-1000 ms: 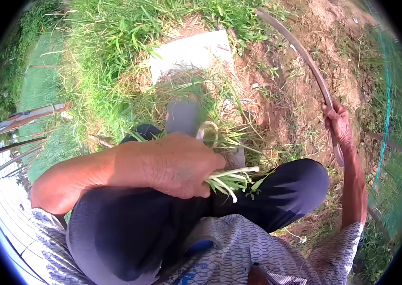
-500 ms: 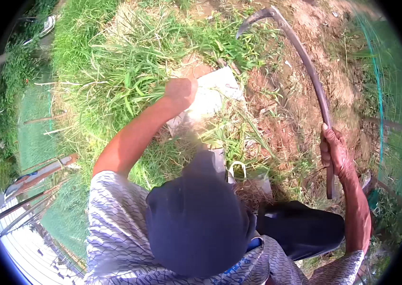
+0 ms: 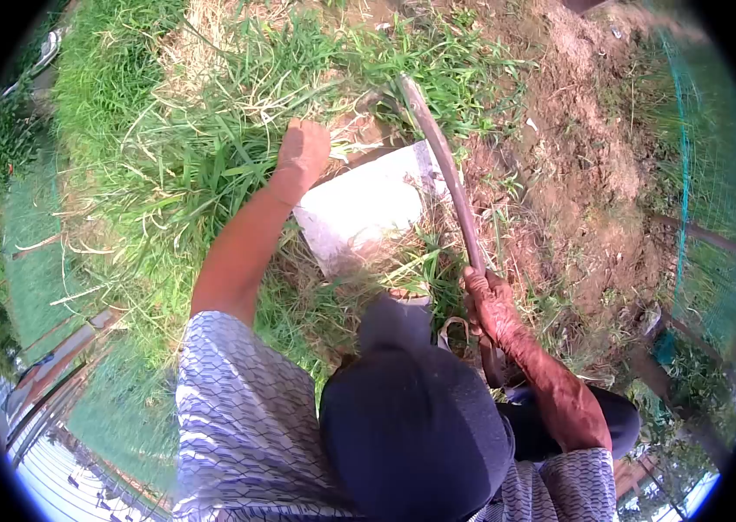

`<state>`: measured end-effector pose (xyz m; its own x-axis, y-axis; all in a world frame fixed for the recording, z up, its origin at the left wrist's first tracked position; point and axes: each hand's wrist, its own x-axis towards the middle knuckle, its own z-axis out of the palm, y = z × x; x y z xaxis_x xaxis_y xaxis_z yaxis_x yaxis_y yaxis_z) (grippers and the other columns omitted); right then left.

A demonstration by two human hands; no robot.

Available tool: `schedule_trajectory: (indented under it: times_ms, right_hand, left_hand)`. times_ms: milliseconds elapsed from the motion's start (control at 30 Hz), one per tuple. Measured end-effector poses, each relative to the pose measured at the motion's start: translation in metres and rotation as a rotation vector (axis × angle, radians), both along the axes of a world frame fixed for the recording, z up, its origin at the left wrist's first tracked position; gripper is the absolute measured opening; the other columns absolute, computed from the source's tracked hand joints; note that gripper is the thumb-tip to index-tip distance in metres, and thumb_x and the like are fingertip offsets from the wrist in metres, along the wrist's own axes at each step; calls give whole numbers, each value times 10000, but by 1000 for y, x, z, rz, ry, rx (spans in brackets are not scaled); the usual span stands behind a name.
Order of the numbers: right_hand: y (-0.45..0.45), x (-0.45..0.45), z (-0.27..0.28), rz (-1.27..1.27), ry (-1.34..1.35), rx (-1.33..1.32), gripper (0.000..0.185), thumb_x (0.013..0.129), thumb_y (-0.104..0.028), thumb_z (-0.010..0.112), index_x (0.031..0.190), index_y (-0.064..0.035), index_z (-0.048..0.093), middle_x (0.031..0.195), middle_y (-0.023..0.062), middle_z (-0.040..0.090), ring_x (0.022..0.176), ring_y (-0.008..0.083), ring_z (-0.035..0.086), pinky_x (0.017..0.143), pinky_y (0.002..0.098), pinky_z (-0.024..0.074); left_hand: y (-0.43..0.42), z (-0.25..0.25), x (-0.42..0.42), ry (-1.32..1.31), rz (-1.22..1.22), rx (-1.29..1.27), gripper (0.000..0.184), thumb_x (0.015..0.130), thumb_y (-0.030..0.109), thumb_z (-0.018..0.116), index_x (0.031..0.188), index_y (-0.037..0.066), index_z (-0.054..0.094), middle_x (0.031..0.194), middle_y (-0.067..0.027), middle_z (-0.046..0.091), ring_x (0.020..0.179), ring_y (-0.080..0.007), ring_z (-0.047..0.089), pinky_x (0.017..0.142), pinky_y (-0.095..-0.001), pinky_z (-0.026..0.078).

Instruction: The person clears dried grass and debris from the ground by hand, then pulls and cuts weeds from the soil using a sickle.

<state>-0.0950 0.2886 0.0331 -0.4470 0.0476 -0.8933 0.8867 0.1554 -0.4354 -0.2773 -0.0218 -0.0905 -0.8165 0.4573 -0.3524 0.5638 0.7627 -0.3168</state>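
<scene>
In the head view my right hand [image 3: 491, 306] is wrapped round the long, curved wooden handle of a sickle [image 3: 446, 165]. Its hooked end reaches down among the grass just right of my left hand [image 3: 303, 148]. That left hand is closed in a fist at the edge of the tall green grass [image 3: 220, 165], with blades around its fingers; the fingers' far side is partly hidden. Below and right of the fist lies a pale flat slab [image 3: 368, 209], glaring in the sun. The handle crosses over the slab's right corner.
Bare reddish soil [image 3: 581, 148] with dry litter stretches along the right. Green netting [image 3: 725, 200] stands at the right edge, and more netting [image 3: 33, 235] at the left. A dark cap [image 3: 411, 426] covers the lower middle of the view.
The sickle has swung left and down, from upright at the right to over the slab, its hook now near my left hand. My left hand has shifted slightly up and left.
</scene>
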Motion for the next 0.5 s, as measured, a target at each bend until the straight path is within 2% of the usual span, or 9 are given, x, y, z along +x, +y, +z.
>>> schedule_trajectory:
  times_ms: [33,100,133,167,233,300,333,367,500]
  right_hand:
    - [4,-3,5,-3,-30,-20,374,929,-440,524,898,-72,462,513,-16,388,370,94,383,323,255,308]
    - [4,-10,13,-4,-69,-44,381,942,-426,507,958,-46,474,506,-8,398,365,95,390,320,254,316]
    - [4,-14,18,-75,11,-59,371,945,-422,504,938,-52,471,501,-9,398,352,91,383,315,247,316]
    - [4,-17,22,-148,86,-76,363,947,-417,501,917,-57,468,497,-11,398,339,87,377,310,241,316]
    - [0,-30,16,-288,196,-64,344,946,-404,512,836,-86,442,503,-31,396,339,76,383,310,238,321]
    - [-7,-33,7,-248,214,-43,347,944,-404,518,832,-82,454,519,-31,410,368,72,398,332,243,329]
    - [-13,-24,1,-130,151,2,373,940,-419,523,848,-60,481,541,-26,429,406,71,413,362,254,342]
    - [-13,-12,5,124,74,117,403,934,-431,528,876,-34,504,557,-22,439,426,73,418,382,262,350]
    - [0,23,46,34,-89,-29,395,909,-458,559,938,-80,450,528,-34,390,370,75,381,324,242,297]
  left_hand:
    - [0,-7,3,4,9,8,154,826,152,558,947,99,637,925,-59,631,936,-216,598,846,-356,425]
    - [4,-18,11,-68,209,80,127,812,135,556,891,105,651,865,-49,636,834,-201,628,742,-352,470]
    - [4,-21,16,25,164,98,122,801,122,553,850,95,661,821,-64,659,765,-217,660,667,-360,505]
    - [1,-23,21,12,167,93,122,801,122,553,850,95,661,821,-64,659,765,-217,660,667,-360,505]
    - [2,-9,17,-84,269,288,96,777,88,564,802,76,657,792,-122,673,751,-262,681,657,-377,545]
    - [-1,-9,19,-118,223,328,104,771,76,555,800,57,654,800,-138,672,740,-274,680,635,-385,547]
    - [0,-7,16,-137,234,309,103,767,74,554,797,56,651,798,-144,670,742,-277,679,633,-386,546]
    - [2,-5,13,-156,245,296,102,763,72,553,793,54,649,795,-149,668,743,-280,678,632,-386,545]
    - [1,-3,22,-93,168,336,90,743,60,555,778,53,638,767,-122,660,749,-277,670,660,-373,539]
